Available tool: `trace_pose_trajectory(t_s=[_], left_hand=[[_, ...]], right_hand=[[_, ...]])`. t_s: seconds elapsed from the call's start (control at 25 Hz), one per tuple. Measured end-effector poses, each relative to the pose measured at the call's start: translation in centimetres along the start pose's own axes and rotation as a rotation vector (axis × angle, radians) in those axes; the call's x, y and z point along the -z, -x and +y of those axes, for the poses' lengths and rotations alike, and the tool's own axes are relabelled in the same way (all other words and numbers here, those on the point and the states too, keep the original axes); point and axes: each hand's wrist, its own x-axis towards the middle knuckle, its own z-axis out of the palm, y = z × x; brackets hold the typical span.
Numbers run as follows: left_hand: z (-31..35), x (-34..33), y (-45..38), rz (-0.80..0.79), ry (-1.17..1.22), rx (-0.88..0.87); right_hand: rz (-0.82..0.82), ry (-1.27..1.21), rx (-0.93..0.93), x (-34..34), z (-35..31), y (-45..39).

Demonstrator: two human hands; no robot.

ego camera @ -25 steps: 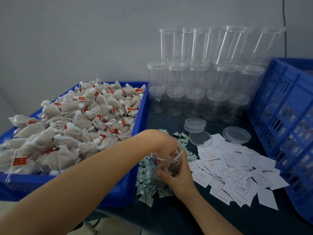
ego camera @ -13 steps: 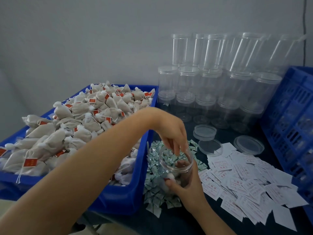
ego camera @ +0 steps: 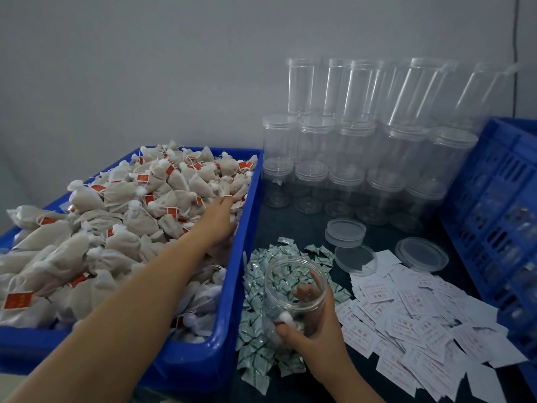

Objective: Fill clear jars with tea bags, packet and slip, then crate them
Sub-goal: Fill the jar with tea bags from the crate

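Trouble is brewing beside the jar (ego camera: 293,289): the right hand (ego camera: 312,324) is clamping it tilted over the packets (ego camera: 261,356), so it could be slipping. Left of the jar, the left hand (ego camera: 216,221) is lying flat-fingered on the tea bags (ego camera: 130,216); its fingertips are hard to make out.

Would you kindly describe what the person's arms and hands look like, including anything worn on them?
Both forearms are bare as far as the frame shows, with no sleeves visible. The left hand and right hand wear no gloves, and no rings, watch or bracelet can be seen.
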Motion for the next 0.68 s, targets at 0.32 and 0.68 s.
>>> trace_pose_trajectory(t_s=[0.32, 0.68], left_hand=[[-1.2, -2.3, -0.5, -0.178, -0.192, 0.001], [-1.0, -0.7, -0.5, 0.093, 0.0, 0.166]], right_hand=[[0.003, -0.032, -0.03, 0.0, 0.1, 0.2], [-0.019, -0.05, -0.018, 0.1, 0.2, 0.1]])
